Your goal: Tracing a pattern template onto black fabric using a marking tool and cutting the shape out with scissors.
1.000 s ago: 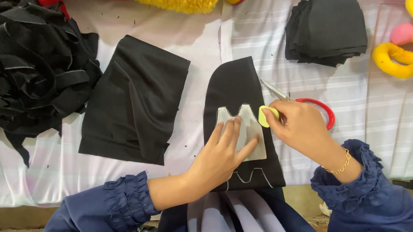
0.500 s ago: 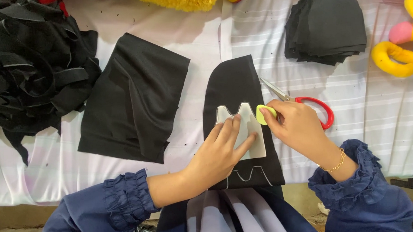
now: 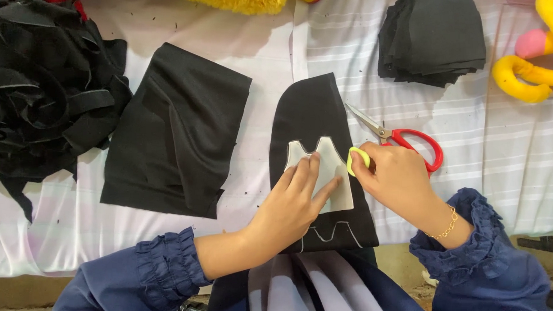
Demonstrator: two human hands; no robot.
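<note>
The rounded black fabric piece [image 3: 315, 110] lay on the striped desk [image 3: 476, 165]; on its lower half sat a pale paper template [image 3: 333, 171], pinned flat by the left hand [image 3: 291, 204], fingers spread; at the template's right edge the right hand [image 3: 395, 178] pinched yellow tailor's chalk [image 3: 357, 158]; seemingly tracing, which wanted a steady template.

Sewing workshop: cut fabric stacks [image 3: 431, 33], scraps [image 3: 37, 91], scissors [image 3: 406, 140].

Left hand [image 3: 294, 201] flat, fingers spread, right hand [image 3: 397, 178] pinching
</note>
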